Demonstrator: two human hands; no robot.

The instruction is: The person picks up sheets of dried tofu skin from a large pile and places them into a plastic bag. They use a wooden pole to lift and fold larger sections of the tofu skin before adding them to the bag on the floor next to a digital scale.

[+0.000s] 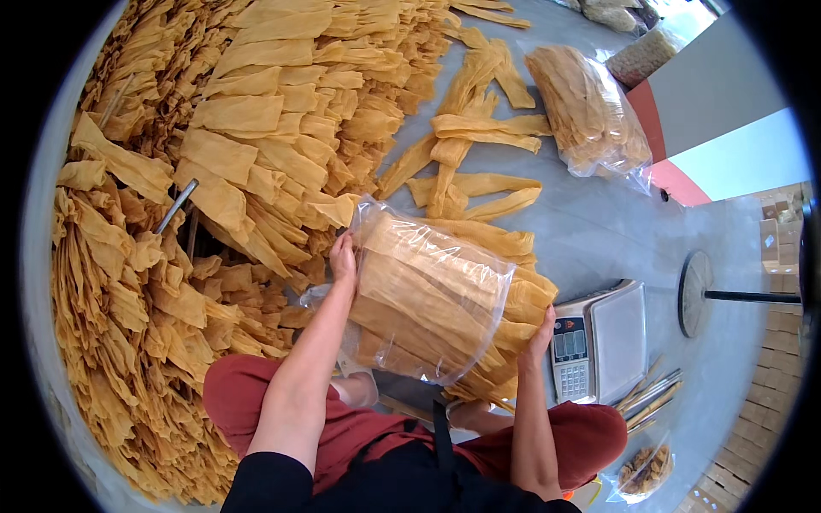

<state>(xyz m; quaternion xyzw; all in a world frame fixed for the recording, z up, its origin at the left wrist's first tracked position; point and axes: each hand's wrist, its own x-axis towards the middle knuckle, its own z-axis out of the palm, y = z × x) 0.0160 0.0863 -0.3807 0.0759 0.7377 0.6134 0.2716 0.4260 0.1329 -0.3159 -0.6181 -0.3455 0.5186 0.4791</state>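
Observation:
A clear plastic bag (pixel 436 288) lies before me, packed with long tan sheets that look like dried tofu skin. Their ends (pixel 529 298) stick out past the bag's curved right edge. My left hand (pixel 344 256) grips the bag at its left side, with its fingertips partly hidden. At the other side my right hand (pixel 537 336) clasps the protruding sheet ends. More folded strips (pixel 474 186) lie loose on the grey floor just beyond the bag.
A large heap of similar sheets (pixel 244 167) spreads across the left, with a metal rod (pixel 177 205) in it. At right stand a digital scale (pixel 600 343), thin sticks (pixel 651 397) and a round-based stand (pixel 696 294). A filled bag (pixel 587 109) lies farther back.

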